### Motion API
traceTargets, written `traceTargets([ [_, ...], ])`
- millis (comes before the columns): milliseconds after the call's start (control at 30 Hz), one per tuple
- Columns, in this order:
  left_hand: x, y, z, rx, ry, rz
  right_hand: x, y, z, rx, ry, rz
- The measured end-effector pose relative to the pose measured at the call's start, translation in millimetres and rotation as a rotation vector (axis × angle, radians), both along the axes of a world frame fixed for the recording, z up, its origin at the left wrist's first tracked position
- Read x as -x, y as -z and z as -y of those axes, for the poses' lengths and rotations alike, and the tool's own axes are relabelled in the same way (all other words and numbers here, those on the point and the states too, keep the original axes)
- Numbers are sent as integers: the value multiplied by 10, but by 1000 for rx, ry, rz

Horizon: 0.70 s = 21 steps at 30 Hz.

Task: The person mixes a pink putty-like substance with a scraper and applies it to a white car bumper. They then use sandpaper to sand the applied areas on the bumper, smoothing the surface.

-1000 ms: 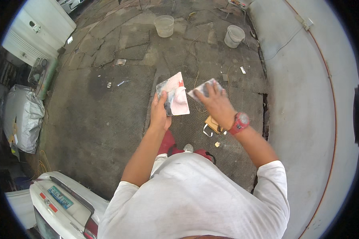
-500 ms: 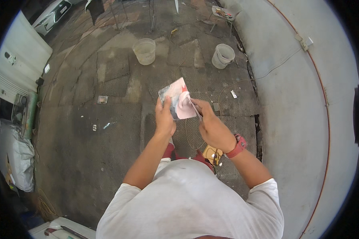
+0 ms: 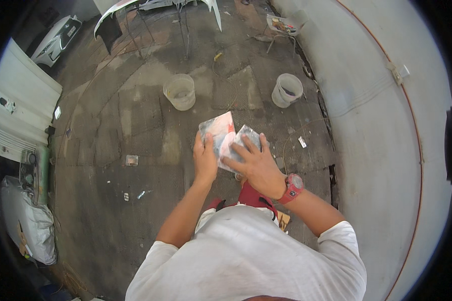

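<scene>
My left hand (image 3: 205, 158) is closed on the left edge of a flat mixing board (image 3: 216, 128), thumb on top. Pale pink paste (image 3: 227, 143) with a streak of red lies on the board, over grey smears. My right hand (image 3: 256, 168), with a red watch on its wrist, presses a flat, grey-smeared spreader (image 3: 249, 133) against the board's right side. Its fingers are laid out over the spreader's face. The spreader covers part of the paste, and whatever of my right thumb grips it underneath is hidden.
Two pale buckets stand ahead on the dark floor, a left bucket (image 3: 180, 93) and a right bucket (image 3: 287, 90). A white car panel (image 3: 155, 5) rests on a stand at the back. A grey wall (image 3: 366, 165) runs along the right. A white sack (image 3: 32, 215) and green cylinder (image 3: 41, 168) stand left.
My right hand has turned the spreader from edge-on to flat over the paste, with its fingers now on top. The view has tilted up, bringing the car panel into sight.
</scene>
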State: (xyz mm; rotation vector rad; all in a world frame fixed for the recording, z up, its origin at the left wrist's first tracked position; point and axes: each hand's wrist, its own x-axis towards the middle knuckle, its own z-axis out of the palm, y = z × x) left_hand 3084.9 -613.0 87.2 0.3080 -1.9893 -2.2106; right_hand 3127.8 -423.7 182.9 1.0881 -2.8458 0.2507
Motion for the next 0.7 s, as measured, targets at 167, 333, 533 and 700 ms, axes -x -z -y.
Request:
traceTargets([
  [167, 1236, 100, -298, -491, -341, -9, 1320, -224, -521, -83, -90, 14],
  [333, 2535, 35, -624, -518, -31, 81, 2461, -380, -850, 412, -172, 109],
  [533, 3597, -304, -1500, -744, 139, 106, 4053, 154, -1780, 12, 231, 135],
  [700, 4375, -228, -1734, -808, 224, 138, 4755, -67, -1836, 631, 194, 301],
])
